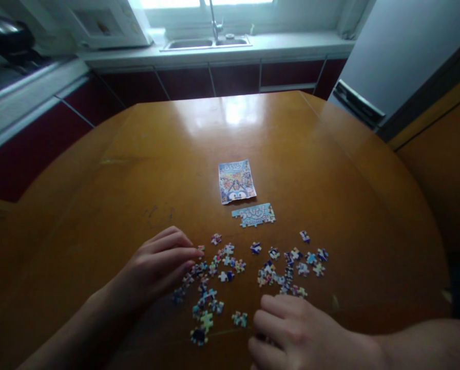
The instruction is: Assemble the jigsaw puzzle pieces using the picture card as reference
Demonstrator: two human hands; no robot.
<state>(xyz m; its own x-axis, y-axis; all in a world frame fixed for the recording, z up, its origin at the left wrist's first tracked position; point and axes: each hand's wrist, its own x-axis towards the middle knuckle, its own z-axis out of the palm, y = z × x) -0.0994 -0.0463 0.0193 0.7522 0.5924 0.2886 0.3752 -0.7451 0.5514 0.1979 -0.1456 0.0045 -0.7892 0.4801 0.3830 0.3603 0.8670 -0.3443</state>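
Note:
Loose jigsaw puzzle pieces (pixel 206 321) lie in two loose groups in front of me on the wooden table. My left hand (pixel 153 267) is at the left group, fingers stretched out and apart. Its index fingertip touches or nearly touches a small puzzle piece (pixel 201 250). Below the right group of pieces (pixel 289 272), my right hand (pixel 287 331) is closed with curled fingers; what it may hold is hidden. Beyond the pieces lies a joined blue puzzle strip (pixel 255 215) with lettering. Just behind it is a printed picture sheet (pixel 236 181) with a penguin-like figure.
The wooden table (pixel 156 154) has a shiny surface and rounded edge. Behind it, a counter holds a sink (pixel 191 44) with a tap (pixel 215 28) and a white microwave (pixel 102 23). A fridge (pixel 410 56) stands at right, a stove (pixel 18 77) at left.

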